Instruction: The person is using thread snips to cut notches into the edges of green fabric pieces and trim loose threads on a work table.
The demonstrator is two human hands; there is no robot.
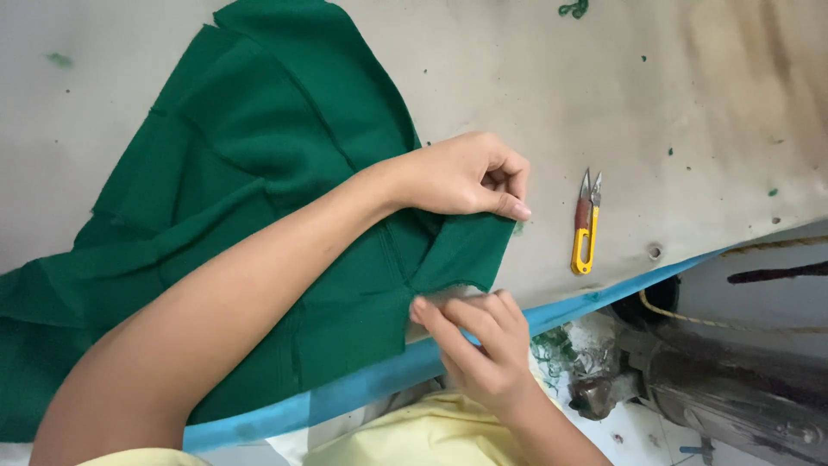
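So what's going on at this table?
A person is handling a piece of green fabric spread on a worn grey table. The left hand pinches a folded corner of the cloth near the table's blue edge, and the right hand holds the frayed edge just below it. A pair of yellow-handled thread snips lies untouched to the right of the hands.

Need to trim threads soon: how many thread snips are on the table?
1. The yellow-handled thread snips lie on the table, right of the green fabric; more could hide under it.
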